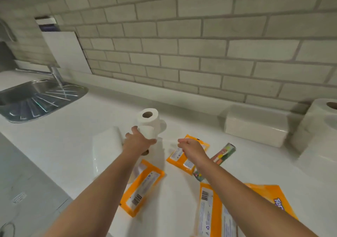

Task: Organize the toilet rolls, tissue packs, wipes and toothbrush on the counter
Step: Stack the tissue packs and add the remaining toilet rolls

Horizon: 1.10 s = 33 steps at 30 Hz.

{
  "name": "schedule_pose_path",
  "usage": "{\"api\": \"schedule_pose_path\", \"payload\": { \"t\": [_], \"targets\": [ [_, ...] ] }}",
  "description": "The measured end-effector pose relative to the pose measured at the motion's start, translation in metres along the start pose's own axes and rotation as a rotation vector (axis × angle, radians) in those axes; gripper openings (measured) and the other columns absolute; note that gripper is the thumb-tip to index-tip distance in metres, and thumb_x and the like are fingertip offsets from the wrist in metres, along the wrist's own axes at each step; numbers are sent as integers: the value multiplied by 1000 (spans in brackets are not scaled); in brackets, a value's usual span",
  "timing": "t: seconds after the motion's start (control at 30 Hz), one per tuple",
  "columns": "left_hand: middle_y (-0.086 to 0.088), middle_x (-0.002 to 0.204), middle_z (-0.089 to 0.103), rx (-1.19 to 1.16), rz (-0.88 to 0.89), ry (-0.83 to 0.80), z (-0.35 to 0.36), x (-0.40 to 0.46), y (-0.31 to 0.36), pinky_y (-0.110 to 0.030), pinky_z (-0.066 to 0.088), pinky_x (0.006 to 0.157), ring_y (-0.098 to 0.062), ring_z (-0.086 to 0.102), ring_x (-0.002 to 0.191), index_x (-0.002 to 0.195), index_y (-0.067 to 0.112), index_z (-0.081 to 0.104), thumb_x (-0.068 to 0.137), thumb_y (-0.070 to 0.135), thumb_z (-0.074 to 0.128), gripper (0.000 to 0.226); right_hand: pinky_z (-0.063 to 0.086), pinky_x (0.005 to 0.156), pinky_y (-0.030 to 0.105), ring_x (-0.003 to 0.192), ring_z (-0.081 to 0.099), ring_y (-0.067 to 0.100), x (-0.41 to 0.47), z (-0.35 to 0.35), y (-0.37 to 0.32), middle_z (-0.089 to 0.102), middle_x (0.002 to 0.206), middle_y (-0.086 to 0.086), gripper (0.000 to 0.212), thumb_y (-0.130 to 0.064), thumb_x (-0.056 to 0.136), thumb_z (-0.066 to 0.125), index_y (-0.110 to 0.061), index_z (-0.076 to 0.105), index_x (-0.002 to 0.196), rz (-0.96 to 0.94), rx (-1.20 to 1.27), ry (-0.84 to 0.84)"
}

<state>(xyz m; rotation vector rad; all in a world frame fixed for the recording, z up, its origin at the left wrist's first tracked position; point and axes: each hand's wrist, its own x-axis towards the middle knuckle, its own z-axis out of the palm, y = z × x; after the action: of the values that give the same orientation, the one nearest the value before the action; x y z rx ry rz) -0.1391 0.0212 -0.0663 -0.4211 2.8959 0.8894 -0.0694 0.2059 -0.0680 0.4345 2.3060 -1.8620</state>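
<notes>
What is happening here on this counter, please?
A person is tidying bathroom supplies on a white counter. The left hand grips a toilet roll near the middle of the counter. The right hand hovers loosely curled above an orange pack and holds nothing. More orange packs and a packaged toothbrush lie scattered. A white tissue pack and other rolls stand by the wall.

White counter (182,209) bears toilet rolls (326,127), orange packs (144,185), toothbrush (221,156).

White toilet roll (148,120) upright on counter (191,120) (orange packs (143,185) nearby).
</notes>
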Motion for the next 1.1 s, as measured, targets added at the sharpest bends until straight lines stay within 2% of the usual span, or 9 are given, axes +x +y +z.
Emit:
{"api": "schedule_pose_path", "payload": {
  "t": [0.17, 0.2, 0.23, 0.37, 0.43, 0.53, 0.73, 0.93, 1.1],
  "targets": [
    [-18, 131, 48, -248, -92, -136, 4, 15, -1, -49, 48, 100, -36, 54, 116, 146, 14, 10, 71, 38, 80, 105, 45, 97, 29, 109, 57, 20, 2, 9, 5, 36, 105, -13, 39, -25, 94, 57, -10, 59, 130, 48, 39, -14],
    [-17, 128, 50, -287, -96, -154, 4, 16, 0, -50, 47, 100, -36, 55, 115, 145, 13, 11, 72, 37, 80, 103, 46, 96, 30, 107, 59, 21, 3, 8, 7, 25, 142, 0, 39, -27, 94, 57, -8, 60, 128, 58, 51, -18],
    [-16, 125, 51, -336, -93, -171, 3, 16, 3, -51, 48, 100, -36, 56, 114, 144, 14, 12, 73, 37, 80, 102, 48, 90, 28, 97, 60, 16, 4, 7, 9, 61, 107, -6, 36, -28, 94, 58, -11, 63, 124, 69, 69, -20],
    [-10, 120, 59, -575, -76, -316, 3, 2, 29, -43, 56, 88, -29, 64, 106, 142, 17, 30, 61, 48, 81, 100, 40, 66, 21, 62, 47, 6, -1, -9, 7, 50, 66, -8, 23, -36, 93, 58, -22, 62, 74, 79, 133, 32],
    [-7, 116, 68, -664, 0, -463, 6, -11, 44, -34, 56, 78, -23, 68, 102, 134, 20, 48, 60, 54, 79, 87, 51, 82, 27, 81, 65, 12, -4, -21, 8, 69, 83, -2, 31, -52, 89, 57, -24, 68, 83, 56, 190, 28],
    [-5, 108, 73, -819, 96, -714, 13, -37, 64, -30, 52, 88, -19, 67, 104, 121, 18, 63, 80, 44, 72, 50, 55, 90, 36, 99, 70, 17, -17, -44, 7, 76, 103, 1, 48, -61, 90, 50, -23, 69, 113, -23, 273, -17],
    [-10, 118, 69, -897, 221, -983, 50, -80, 110, -40, 40, 110, -23, 62, 111, 129, 11, 61, 86, 30, 64, 46, 55, 82, 26, 94, 69, 10, -55, -114, 21, 71, 114, 2, 31, -33, 91, 62, -22, 63, 120, -149, 412, 115],
    [-7, 130, 64, -899, 348, -895, 103, -145, 163, -41, 53, 100, -20, 66, 115, 138, 15, 42, 68, 44, 83, 86, 54, 84, 25, 103, 69, 12, -102, -182, 49, 70, 119, -3, 41, -18, 88, 66, -26, 61, 128, -255, 443, 280],
    [2, 130, 61, -858, 511, -796, 140, -198, 205, -31, 56, 91, -14, 65, 114, 132, 26, 44, 56, 55, 85, 91, 55, 83, 28, 101, 69, 15, -141, -235, 69, 72, 114, 0, 35, -13, 89, 61, -29, 65, 120, -275, 436, 395]
  ]
}}
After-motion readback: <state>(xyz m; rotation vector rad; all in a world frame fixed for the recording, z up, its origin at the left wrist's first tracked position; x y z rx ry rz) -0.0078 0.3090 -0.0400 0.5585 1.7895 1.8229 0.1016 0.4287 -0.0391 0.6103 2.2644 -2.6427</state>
